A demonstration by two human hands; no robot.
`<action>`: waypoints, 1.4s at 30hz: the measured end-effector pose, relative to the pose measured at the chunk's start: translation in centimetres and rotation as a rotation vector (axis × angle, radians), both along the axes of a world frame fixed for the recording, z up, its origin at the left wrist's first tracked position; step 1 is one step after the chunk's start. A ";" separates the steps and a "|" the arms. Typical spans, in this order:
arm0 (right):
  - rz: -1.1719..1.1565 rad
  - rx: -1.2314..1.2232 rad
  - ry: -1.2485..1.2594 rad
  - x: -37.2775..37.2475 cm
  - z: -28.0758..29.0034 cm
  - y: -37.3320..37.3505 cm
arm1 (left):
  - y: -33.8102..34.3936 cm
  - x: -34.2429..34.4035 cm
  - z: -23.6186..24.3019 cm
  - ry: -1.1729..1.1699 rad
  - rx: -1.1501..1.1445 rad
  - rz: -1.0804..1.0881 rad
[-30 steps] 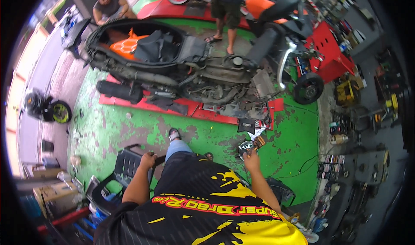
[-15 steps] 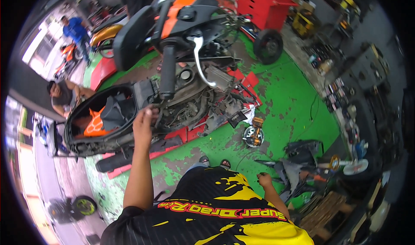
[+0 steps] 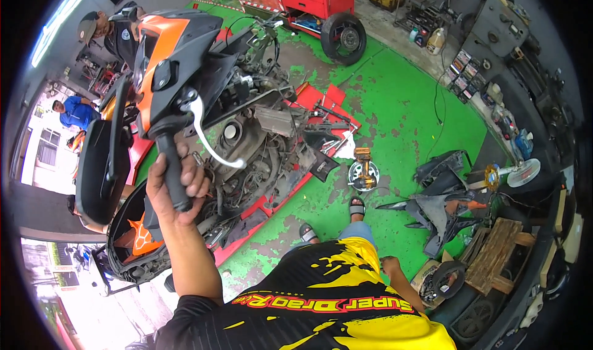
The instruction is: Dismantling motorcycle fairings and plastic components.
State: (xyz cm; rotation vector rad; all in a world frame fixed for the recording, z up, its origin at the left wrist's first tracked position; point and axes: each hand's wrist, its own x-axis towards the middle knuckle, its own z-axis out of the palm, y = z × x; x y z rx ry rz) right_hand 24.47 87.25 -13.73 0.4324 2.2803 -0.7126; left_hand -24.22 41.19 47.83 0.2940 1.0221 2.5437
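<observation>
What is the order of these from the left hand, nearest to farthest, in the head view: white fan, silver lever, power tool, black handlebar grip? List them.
1. Black handlebar grip: in the left hand.
2. Silver lever: beside the grip, on its right.
3. Power tool: low down, well to the right.
4. White fan: far right.
</observation>
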 end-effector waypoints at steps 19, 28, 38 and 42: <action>-0.951 -0.475 0.175 -36.3 7.9 22.5 | 3.3 1.7 2.1 -0.107 -0.874 0.833; -0.586 -0.307 -0.059 -37.2 7.8 18.9 | 8.1 1.6 4.4 -0.123 -1.967 0.894; -0.739 -0.396 -0.127 -38.0 7.1 18.0 | 8.6 1.5 4.3 -0.203 -1.798 0.935; -0.672 -0.388 -0.074 -37.0 3.2 20.4 | 8.0 1.6 4.1 -0.119 -1.785 0.929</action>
